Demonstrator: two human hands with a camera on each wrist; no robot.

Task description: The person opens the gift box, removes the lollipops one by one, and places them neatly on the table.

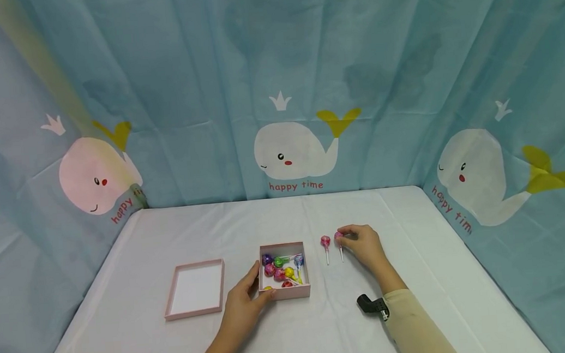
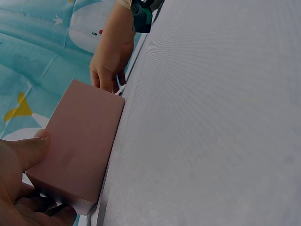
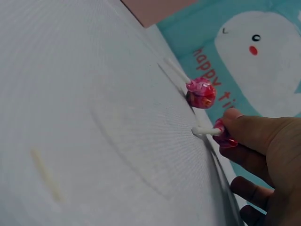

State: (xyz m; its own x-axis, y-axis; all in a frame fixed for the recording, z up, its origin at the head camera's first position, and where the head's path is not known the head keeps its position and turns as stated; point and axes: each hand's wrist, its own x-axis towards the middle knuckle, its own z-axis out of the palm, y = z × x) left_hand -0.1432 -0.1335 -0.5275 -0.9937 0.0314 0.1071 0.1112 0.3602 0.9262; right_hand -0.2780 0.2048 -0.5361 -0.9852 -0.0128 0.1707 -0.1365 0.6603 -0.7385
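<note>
My left hand [image 1: 242,306] grips the left front corner of a pink box [image 1: 286,293] on the table, thumb on the front wall in the left wrist view. Several wrapped lollipops [image 1: 280,274] in purple, green, pink, yellow, red and blue lie inside it. To the box's right, my right hand [image 1: 364,244] pinches the pink-wrapped head of a lollipop [image 3: 225,134] between thumb and forefinger, its white stick pointing toward me. Just left of that one, a second pink lollipop [image 1: 325,242] lies on the cloth, stick also toward me.
The box's pink-edged lid [image 1: 195,290] lies with its white inside up, left of my left hand. A white cloth covers the table [image 1: 127,346]. Blue curtains [image 1: 183,96] with printed whales stand round the back and sides. A black device [image 1: 372,305] sits at my right wrist.
</note>
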